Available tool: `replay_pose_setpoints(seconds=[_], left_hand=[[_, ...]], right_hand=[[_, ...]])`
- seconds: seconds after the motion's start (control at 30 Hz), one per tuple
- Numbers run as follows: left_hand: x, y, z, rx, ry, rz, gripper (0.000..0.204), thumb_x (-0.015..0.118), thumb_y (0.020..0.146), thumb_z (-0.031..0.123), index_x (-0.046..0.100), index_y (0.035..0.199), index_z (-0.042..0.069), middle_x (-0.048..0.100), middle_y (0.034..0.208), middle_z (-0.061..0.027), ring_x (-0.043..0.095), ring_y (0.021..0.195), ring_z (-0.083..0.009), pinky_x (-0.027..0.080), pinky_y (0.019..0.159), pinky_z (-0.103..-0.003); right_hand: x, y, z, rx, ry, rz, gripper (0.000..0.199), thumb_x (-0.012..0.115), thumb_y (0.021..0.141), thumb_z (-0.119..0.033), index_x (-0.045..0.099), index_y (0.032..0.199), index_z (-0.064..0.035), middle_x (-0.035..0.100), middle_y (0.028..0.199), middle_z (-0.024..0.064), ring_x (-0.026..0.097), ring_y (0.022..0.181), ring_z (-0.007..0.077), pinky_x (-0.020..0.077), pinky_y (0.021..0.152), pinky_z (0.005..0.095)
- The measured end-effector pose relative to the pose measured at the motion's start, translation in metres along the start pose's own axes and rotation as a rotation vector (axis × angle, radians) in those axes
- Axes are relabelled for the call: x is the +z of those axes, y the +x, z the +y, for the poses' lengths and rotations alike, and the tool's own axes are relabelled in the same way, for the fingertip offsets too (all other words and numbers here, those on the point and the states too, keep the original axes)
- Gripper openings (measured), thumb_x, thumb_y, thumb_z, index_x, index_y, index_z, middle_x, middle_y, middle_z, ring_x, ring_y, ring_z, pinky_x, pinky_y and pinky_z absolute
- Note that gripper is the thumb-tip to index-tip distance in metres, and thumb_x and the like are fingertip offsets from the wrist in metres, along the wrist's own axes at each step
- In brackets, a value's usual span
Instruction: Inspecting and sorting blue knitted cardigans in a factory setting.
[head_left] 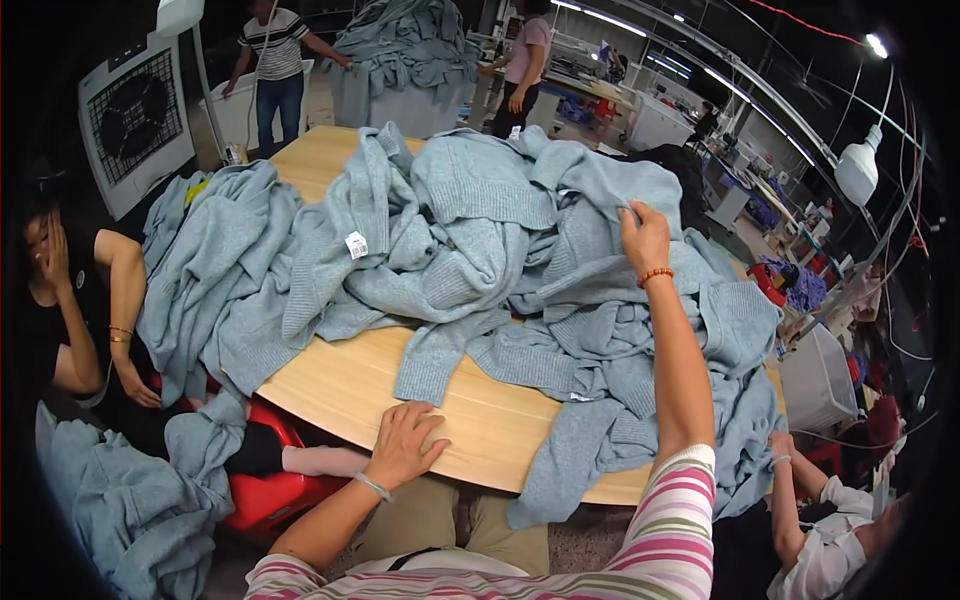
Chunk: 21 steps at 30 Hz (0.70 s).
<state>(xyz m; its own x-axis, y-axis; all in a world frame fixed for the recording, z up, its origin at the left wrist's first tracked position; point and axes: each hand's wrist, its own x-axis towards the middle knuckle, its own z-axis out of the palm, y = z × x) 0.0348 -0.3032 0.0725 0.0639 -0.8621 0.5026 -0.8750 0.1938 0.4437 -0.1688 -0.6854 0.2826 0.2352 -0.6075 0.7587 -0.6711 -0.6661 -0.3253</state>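
A heap of light blue-grey knitted sweaters point(480, 180) covers most of the wooden table in front of me. My right hand point(646, 240), with a red bead bracelet at the wrist, reaches to the heap's far right part. Its fingers pinch the fabric of a sweater point(615, 190) there. Near the table's front edge my left hand point(404, 445) lies flat with its fingers spread and nothing in it. Just beyond its fingertips hangs a ribbed sweater cuff point(420, 375). A white tag point(356, 245) shows on a sweater left of the middle.
The table's point(330, 375) curved front edge is close to my body. More sweaters point(130, 500) lie at the lower left beside a red stool point(275, 480). One person sits at the left, another at the right; others stand behind the table. A bulb point(858, 170) hangs at the right.
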Motion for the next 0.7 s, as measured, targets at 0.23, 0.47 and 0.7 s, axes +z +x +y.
replay_pose_setpoints(seconds=[0.23,0.47,0.7], left_hand=[[0.0,-0.009,-0.013,-0.031,0.022,0.008,0.042,0.074,0.075,0.025,0.059,0.11,0.007,0.053,0.118,-0.0128,0.05,0.111,-0.031,0.034,0.097,-0.043],[0.014,0.004,0.005,-0.281,-0.663,0.066,0.037,0.061,0.088,0.012,0.054,0.121,0.0,0.058,0.114,-0.0131,0.056,0.106,-0.0253,0.045,0.09,-0.035],[0.03,0.03,0.083,-0.121,-0.708,-0.222,0.054,0.069,0.084,0.021,0.048,0.129,0.002,0.055,0.121,-0.0159,0.054,0.11,-0.0273,0.043,0.093,-0.037]], right_hand=[[-0.073,-0.161,-0.158,-0.314,0.731,-0.708,0.014,0.061,0.086,-0.006,0.065,0.099,-0.0021,0.061,0.081,0.0079,0.058,0.07,0.0171,0.0461,0.064,0.0301],[-0.075,-0.29,-0.144,-0.345,0.449,-0.843,0.015,0.064,0.083,-0.017,0.063,0.096,-0.0095,0.06,0.093,0.008,0.058,0.088,0.0275,0.0416,0.076,0.0406],[-0.131,-0.257,-0.007,-0.075,-0.101,0.008,0.046,0.073,0.073,-0.018,0.058,0.114,-0.0046,0.058,0.114,0.0176,0.052,0.108,0.0352,0.0401,0.092,0.0433]])
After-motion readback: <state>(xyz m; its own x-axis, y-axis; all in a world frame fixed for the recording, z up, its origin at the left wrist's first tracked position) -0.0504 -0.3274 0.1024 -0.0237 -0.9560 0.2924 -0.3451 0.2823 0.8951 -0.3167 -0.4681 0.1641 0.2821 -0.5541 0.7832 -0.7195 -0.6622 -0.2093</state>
